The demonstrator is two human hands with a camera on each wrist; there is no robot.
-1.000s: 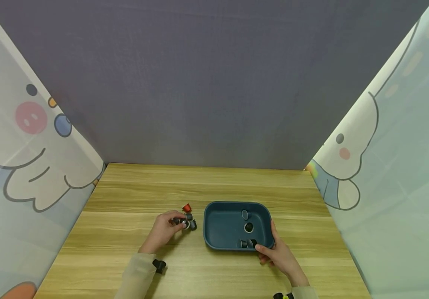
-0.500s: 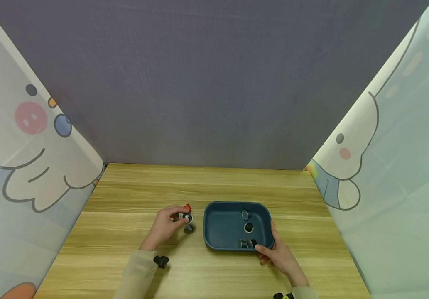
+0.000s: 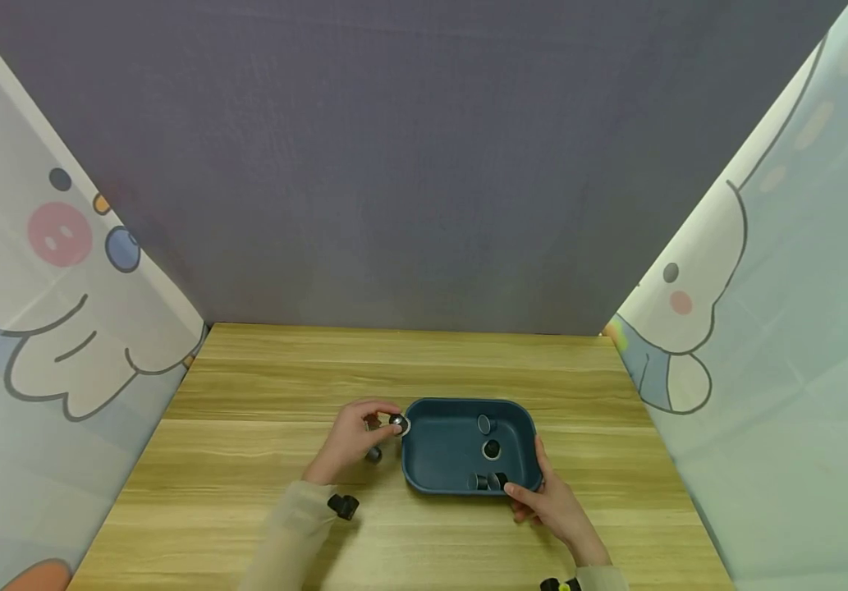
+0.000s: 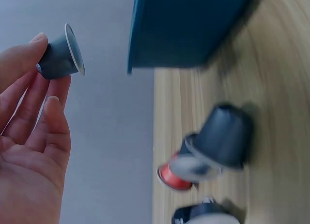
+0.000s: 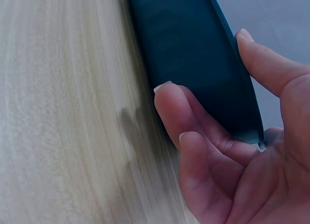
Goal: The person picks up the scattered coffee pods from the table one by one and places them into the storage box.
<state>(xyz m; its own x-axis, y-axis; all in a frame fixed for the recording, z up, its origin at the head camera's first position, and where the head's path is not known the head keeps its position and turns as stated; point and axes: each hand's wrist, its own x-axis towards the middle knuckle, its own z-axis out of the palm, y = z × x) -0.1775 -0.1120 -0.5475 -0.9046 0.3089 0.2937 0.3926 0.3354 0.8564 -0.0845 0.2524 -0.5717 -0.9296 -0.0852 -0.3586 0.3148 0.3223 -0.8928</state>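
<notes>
Pinching a capsule [image 4: 59, 57], rim toward the tray [image 3: 438, 451], left hand [image 3: 350, 431] hovers by its left edge; right hand [image 3: 555, 502] grips its near-right corner.

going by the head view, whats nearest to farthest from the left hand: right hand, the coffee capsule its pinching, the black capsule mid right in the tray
1. Pinched coffee capsule: in the left hand's fingers, by the left rim of the blue tray.
2. Black capsule: inside the tray's right half.
3. Right hand: at the tray's near right corner.
</notes>
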